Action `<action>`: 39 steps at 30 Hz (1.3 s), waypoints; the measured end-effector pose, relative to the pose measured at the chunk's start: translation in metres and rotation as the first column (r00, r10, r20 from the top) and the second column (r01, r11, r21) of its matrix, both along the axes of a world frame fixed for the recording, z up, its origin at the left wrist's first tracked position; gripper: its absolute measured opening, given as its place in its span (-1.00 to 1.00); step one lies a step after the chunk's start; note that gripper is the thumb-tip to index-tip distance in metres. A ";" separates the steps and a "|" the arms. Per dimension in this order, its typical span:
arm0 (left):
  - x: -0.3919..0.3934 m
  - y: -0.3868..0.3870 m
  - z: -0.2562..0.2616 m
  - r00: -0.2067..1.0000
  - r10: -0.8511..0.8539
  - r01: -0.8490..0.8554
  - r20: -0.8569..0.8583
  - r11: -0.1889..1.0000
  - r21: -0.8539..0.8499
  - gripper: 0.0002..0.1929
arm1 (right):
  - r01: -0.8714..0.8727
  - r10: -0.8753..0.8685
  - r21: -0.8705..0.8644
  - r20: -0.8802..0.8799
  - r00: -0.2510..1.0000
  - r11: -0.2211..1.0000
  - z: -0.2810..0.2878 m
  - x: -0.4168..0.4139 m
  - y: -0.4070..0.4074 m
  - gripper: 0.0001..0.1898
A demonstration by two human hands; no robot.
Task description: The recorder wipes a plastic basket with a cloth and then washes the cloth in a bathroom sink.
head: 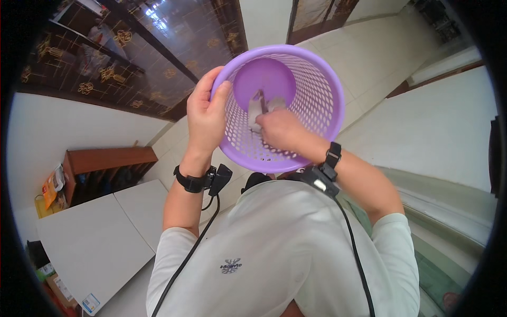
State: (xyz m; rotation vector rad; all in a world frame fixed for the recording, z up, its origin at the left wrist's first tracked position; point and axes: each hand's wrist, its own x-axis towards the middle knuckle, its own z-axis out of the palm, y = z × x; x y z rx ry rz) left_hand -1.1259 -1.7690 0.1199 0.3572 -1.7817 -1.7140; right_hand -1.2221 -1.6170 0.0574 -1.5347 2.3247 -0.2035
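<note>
A purple plastic basket (337,99) with perforated walls and a solid bottom is held up before me, its mouth facing the camera. My left hand (208,113) grips the rim at the left, with the thumb over the edge. Inside the basket, my right hand (281,128) holds a crumpled greyish-white piece (254,113), perhaps cloth or paper, with a darker brownish strip along it. Another pale part shows just above my right fingers; whether it belongs to the same piece I cannot tell. The right fingertips are partly hidden.
A white cabinet top (99,230) stands at lower left, beside a brown wooden rack (111,158) and an orange packet (51,190). Dark patterned glass doors (158,67) rise at upper left. White walls border the tiled floor (368,59). Black cables run from both wrist straps.
</note>
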 end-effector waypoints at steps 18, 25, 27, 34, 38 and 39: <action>-0.022 -0.027 -0.048 0.978 0.209 -0.204 -0.022 0.969 0.137 -0.70 | 0.829 -0.213 -0.366 0.849 0.484 0.422 0.086 -0.068 0.158 -0.69; -0.026 -0.040 -0.060 0.985 0.171 -0.143 -0.038 0.910 0.390 -0.68 | 0.940 -0.246 -0.282 0.913 0.325 0.194 0.035 -0.068 0.149 -0.64; -0.025 -0.044 -0.062 0.993 0.104 -0.054 -0.054 0.816 0.575 -0.70 | 0.947 -0.226 -0.240 0.931 0.287 0.215 0.030 -0.056 0.133 -0.64; -0.026 -0.027 -0.050 0.996 0.068 -0.007 -0.063 0.733 0.680 -0.72 | 0.922 -0.076 -0.262 0.953 0.294 0.284 0.043 -0.043 0.109 -0.60; -0.027 -0.022 -0.046 0.994 0.081 -0.016 -0.069 0.756 0.654 -0.71 | 0.886 -0.157 -0.377 0.891 0.427 0.270 0.056 -0.036 0.095 -0.64; -0.027 -0.021 -0.046 0.995 0.076 -0.014 -0.067 0.762 0.648 -0.70 | 0.854 -0.219 -0.403 0.847 0.484 0.327 0.056 -0.036 0.094 -0.68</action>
